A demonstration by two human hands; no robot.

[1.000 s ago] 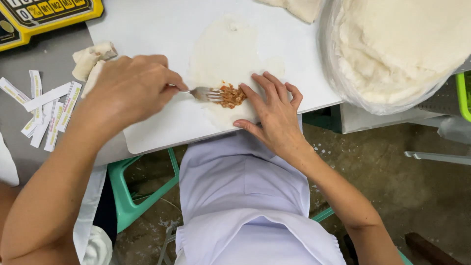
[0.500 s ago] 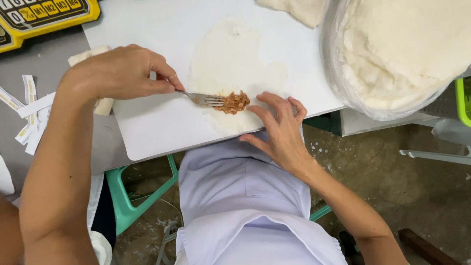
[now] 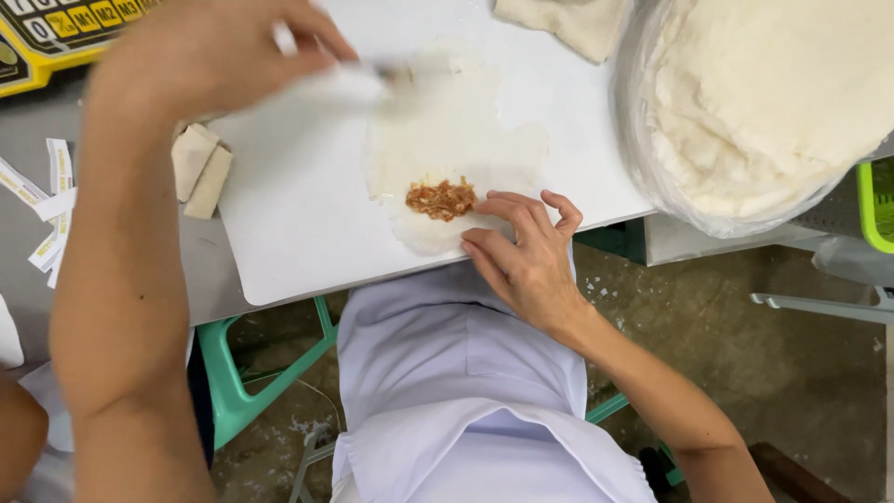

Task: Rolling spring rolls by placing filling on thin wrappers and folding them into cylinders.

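Observation:
A thin round white wrapper (image 3: 447,140) lies flat on a white cutting board (image 3: 298,233). A small heap of orange-brown filling (image 3: 441,198) sits near the wrapper's near edge. My right hand (image 3: 526,251) rests on the board with its fingertips on the wrapper just right of the filling. My left hand (image 3: 223,51) is raised at the far side of the board, closed on the handle of a fork (image 3: 372,74) that is blurred by motion over the wrapper's far edge.
A large bowl lined with clear plastic (image 3: 643,158) holds a stack of white wrappers (image 3: 764,84) at the right. Two rolled pieces (image 3: 200,168) lie at the board's left edge. Paper slips (image 3: 51,200) and a yellow scale panel (image 3: 65,28) are at left. A green stool (image 3: 233,373) stands below.
My left hand has lifted the fork off the filling and swung it up and away to the far side. The filling stays on the wrapper. My right hand holds its place.

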